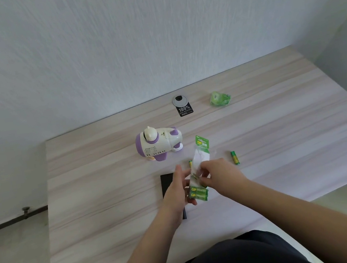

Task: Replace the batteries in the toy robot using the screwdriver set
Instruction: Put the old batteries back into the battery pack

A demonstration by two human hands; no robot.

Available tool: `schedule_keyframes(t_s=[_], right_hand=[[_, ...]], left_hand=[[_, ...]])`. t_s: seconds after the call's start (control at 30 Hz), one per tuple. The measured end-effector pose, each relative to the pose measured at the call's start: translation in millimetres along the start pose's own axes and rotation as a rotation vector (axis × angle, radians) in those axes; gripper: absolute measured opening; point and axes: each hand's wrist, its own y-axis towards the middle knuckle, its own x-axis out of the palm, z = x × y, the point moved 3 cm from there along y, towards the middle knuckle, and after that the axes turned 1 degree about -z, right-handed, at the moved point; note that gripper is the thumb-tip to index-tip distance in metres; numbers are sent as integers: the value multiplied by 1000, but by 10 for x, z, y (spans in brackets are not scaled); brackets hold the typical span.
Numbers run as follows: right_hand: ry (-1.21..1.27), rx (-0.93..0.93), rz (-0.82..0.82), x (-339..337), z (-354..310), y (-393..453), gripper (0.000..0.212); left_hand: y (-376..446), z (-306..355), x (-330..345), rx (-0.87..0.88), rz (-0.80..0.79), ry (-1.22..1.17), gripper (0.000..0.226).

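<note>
Clearly, the battery pack you hold reads "GP" on its green cells and again on the green card top, its long axis running away from you toward the wall. Your left hand grips its near end; your right hand pinches the clear wrapper. Beyond them, the toy robot lies on its side on the table, feet pointing right. A loose battery lies right of your hands. A black tag farther back reads "100%".
</note>
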Motion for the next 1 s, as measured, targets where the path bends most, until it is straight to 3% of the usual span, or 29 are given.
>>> schedule_keyframes(t_s=[0.27, 0.8, 0.87, 1.0], right_hand=[[118, 0, -15, 1, 57, 18, 18], [200, -78, -32, 13, 111, 28, 22], [241, -100, 11, -32, 148, 19, 21], [436, -22, 263, -220, 392, 13, 18]], left_hand=[[10, -49, -36, 51, 33, -19, 24], [49, -87, -94, 66, 136, 44, 18], [55, -70, -105, 71, 133, 29, 19], [65, -29, -96, 74, 116, -45, 19]])
